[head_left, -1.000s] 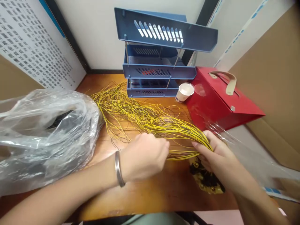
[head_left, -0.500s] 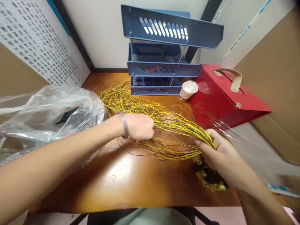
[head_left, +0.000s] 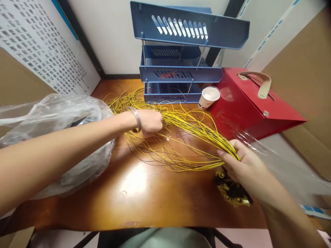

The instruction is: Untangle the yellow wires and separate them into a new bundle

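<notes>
A loose bundle of thin yellow and black wires stretches across the wooden table, tangled toward the back left. My right hand grips the gathered end, thumb on top. Below that hand hangs a cluster of black and gold-coloured wire ends, partly hidden by the palm. My left hand, with a metal bangle at the wrist, is closed in a fist on the wires at the middle of the bundle. Its fingertips are turned away from me. Some strands sag apart in a loop below it.
A clear plastic bag lies at the left. Behind the wires stands a blue tiered file tray, with a paper cup beside it. A red box with a beige handle stands at the right, near clear plastic film.
My left hand has moved slightly back and left along the wires. More strands have spread into the lower loop. My right hand keeps its grip nearly in place.
</notes>
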A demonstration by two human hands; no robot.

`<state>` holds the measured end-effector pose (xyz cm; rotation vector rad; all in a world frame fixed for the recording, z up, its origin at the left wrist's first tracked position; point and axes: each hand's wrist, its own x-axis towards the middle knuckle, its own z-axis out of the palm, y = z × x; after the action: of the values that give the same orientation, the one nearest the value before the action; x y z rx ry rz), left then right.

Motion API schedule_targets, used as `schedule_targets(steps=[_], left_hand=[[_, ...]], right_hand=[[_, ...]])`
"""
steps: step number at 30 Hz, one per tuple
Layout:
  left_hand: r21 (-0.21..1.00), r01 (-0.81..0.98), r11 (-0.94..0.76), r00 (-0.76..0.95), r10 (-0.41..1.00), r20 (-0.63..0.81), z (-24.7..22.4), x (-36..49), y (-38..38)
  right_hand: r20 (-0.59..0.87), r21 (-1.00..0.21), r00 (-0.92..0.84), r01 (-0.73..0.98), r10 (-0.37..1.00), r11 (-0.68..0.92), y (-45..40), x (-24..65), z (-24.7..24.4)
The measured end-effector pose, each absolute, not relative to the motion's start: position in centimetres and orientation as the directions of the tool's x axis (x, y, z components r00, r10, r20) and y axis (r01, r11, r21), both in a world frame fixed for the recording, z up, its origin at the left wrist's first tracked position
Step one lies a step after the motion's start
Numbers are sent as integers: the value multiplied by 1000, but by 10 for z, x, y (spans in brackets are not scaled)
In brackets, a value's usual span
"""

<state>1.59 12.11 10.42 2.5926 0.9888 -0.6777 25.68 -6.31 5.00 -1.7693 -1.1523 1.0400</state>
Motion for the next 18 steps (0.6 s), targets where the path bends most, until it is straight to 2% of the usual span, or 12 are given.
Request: schedule_targets(steps=[2,3,6,7,8,10,12,15,16,18], left_hand=[[-21,661,-750,681,611,-404,99,16,121],[-66,584,-809,742,565,-362,95,16,119],[-145,218,-965,907,255,-336,88,15,116],[-163,170,-972,913,218,-344,87,14,116],[-185,210,-960,900,264,-346,89,13,117],[-197,425,-883,801,468,-372,96,11,122],[-121,651,-749,611,613,-501,105,9,131],[-39,823,-567,414,645,-642,113,4,150],[-55,842,-537,392,678,-622,114,2,155],[-137,816,-562,437,754,-491,112,-2,162]], right_hand=[[-209,-912,272,293,939,-288,-59,254,52],[-204,-915,280,286,938,-284,-57,252,53],[-186,-918,305,284,934,-275,-52,253,58],[-181,-919,314,282,932,-274,-51,255,59],[-181,-922,319,275,930,-274,-50,257,59],[-193,-932,328,233,925,-278,-50,260,60],[-211,-941,332,185,919,-283,-51,262,61],[-204,-942,340,188,918,-279,-51,260,63],[-192,-938,342,212,920,-275,-51,258,64],[-162,-932,351,252,922,-260,-49,255,66]])
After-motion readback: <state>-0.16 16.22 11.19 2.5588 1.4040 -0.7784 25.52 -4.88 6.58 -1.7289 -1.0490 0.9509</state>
